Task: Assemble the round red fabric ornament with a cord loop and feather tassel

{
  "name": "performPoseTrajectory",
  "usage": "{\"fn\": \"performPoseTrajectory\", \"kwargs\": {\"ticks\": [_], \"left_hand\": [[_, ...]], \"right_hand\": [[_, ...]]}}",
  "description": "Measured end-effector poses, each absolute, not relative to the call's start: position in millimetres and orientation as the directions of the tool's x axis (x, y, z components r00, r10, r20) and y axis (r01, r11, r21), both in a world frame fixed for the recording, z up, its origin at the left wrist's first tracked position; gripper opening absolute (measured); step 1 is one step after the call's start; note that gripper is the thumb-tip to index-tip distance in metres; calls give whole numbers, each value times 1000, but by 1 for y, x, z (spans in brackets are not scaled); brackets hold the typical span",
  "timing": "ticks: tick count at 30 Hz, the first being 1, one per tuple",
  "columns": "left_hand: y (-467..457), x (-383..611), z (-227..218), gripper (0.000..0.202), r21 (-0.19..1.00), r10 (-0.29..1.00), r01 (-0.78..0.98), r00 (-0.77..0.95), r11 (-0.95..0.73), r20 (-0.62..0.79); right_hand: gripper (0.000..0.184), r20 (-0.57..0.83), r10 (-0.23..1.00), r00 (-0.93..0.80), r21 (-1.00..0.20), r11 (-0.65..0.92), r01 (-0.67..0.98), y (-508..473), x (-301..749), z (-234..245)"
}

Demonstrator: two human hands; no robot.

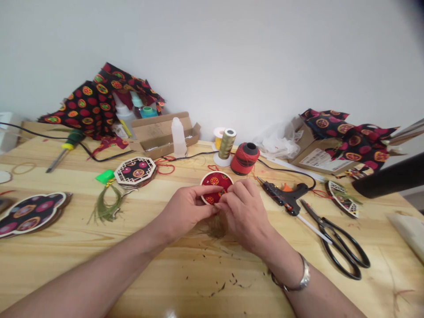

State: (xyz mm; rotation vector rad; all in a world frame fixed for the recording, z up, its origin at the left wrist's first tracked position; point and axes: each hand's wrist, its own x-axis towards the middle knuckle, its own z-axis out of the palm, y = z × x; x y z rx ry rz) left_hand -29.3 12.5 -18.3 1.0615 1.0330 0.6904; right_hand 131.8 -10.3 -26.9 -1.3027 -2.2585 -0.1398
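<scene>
On the far left of the bench lies a cloth piece shaped like a flower. Next to it are a green tassel and a stack of dark cloth rounds with wood lattice fronts.

In the middle, the left hand and right hand hold a round red cloth disc up off the bench. The left grip is closed on the disc's left side, with the thumb lying across the front. The right grip is closed on its near edge, and the fingertips are pinched together there. The disc sits between the two hands, with most of its far half showing. A bunch of green threads hangs below the hands.

If a grip gets loose, the disc could slip and drop. A hard tug could pull the threads out of place. To the right, the tip of a glue gun points at the hands, and it could burn a hand if it is hot. Its black cord could snag too. Black scissors lie further right.
</scene>
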Motion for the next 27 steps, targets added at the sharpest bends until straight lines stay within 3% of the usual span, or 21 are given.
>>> {"fn": "performPoseTrajectory", "kwargs": {"ticks": [9, 27], "left_hand": [[12, -30, -17, 50, 929, 860, 37, 365, 368, -355], [12, -29, -17, 48, 925, 852, 4, 387, 381, -353]], "right_hand": [[17, 581, 746, -326, -256, 548, 797, -12, 131, -21], [14, 623, 732, -276, -356, 580, 733, -14, 132, -23]]}}
